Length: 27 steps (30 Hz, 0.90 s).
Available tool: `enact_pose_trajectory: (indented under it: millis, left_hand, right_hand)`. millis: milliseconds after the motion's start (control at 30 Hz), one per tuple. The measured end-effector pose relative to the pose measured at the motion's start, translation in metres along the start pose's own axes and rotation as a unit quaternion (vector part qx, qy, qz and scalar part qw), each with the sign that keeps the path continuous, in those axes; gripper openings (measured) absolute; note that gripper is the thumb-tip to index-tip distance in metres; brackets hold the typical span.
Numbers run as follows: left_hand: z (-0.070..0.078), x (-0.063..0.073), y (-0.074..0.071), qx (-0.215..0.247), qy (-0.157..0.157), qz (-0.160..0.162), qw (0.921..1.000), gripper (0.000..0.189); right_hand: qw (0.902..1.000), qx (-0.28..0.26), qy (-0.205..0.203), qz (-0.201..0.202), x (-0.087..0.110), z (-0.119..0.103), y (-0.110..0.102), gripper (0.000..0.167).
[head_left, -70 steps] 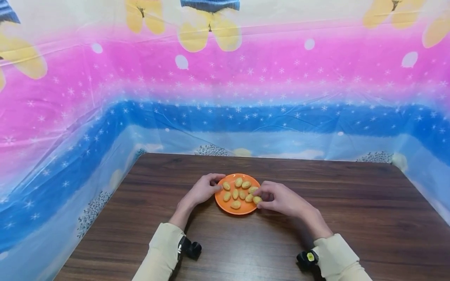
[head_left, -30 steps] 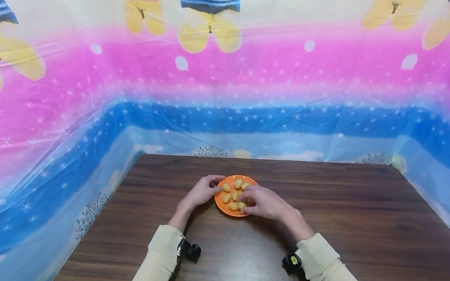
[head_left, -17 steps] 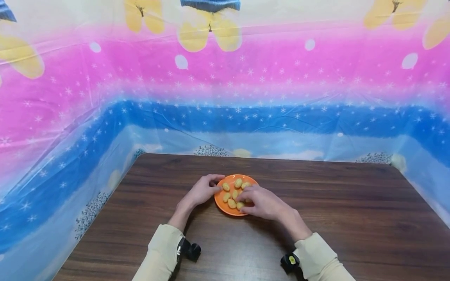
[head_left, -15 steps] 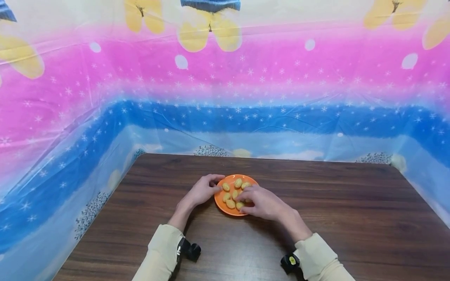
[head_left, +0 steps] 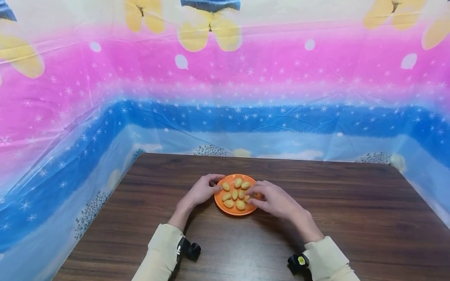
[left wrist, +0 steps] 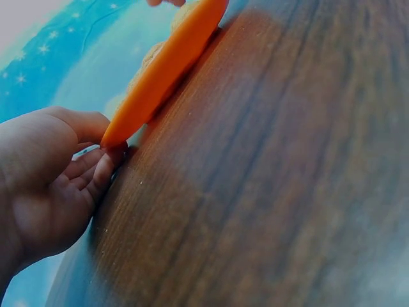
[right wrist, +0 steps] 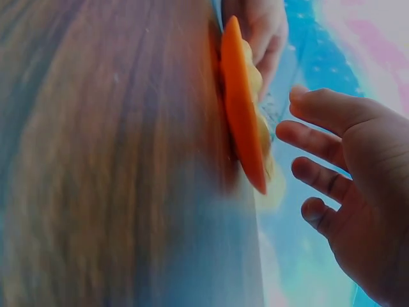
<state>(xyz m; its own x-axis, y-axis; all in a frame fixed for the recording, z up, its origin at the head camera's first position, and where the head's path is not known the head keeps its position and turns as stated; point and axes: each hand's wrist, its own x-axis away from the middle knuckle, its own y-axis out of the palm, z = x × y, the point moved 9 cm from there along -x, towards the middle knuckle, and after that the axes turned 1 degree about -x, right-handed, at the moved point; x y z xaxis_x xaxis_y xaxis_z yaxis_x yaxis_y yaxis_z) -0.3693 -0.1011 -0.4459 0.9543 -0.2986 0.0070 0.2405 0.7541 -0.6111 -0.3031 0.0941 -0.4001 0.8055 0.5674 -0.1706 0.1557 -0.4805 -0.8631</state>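
Observation:
An orange plate (head_left: 234, 212) lies near the middle of the table, bearing several oval, yellow-brown pieces (head_left: 240, 205) with a rough, nut-like surface. At its left rim, my left hand (head_left: 202, 190) pinches the edge; the left wrist view shows the thumb above and fingers below the plate (left wrist: 163, 77). My right hand (head_left: 277, 199) hovers over the right rim and partly covers the pieces there. Seen from the right wrist, this right hand (right wrist: 364, 166) has its fingers spread and loosely bent, apart from the plate and holding nothing.
The dark wood-grain table (head_left: 334, 218) stretches out on both sides of the plate. A pink and blue printed cloth (head_left: 267, 113) hangs behind it and along the sides. Black cameras (head_left: 191, 249) sit at both cream sleeve cuffs.
My right hand has let go of the pieces, lifted and drawn back to the right. Several pieces near the plate's front have shifted left. My left hand stays at the rim.

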Motion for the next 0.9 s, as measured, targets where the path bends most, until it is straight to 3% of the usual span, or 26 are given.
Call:
enact_pose_trajectory:
  millis: [533,900]
  left_hand:
    - [0.001,0.002,0.0,-0.004,-0.005,0.0,1.0,0.04]
    - [0.0,0.001,0.001,-0.007,-0.008,-0.005,0.9999,0.04]
  right_hand:
    - [0.9966,-0.028,0.068,0.038,0.032,0.037,-0.031,0.025]
    - [0.9934,0.007,0.099,0.057,0.05,0.064,-0.049,0.031]
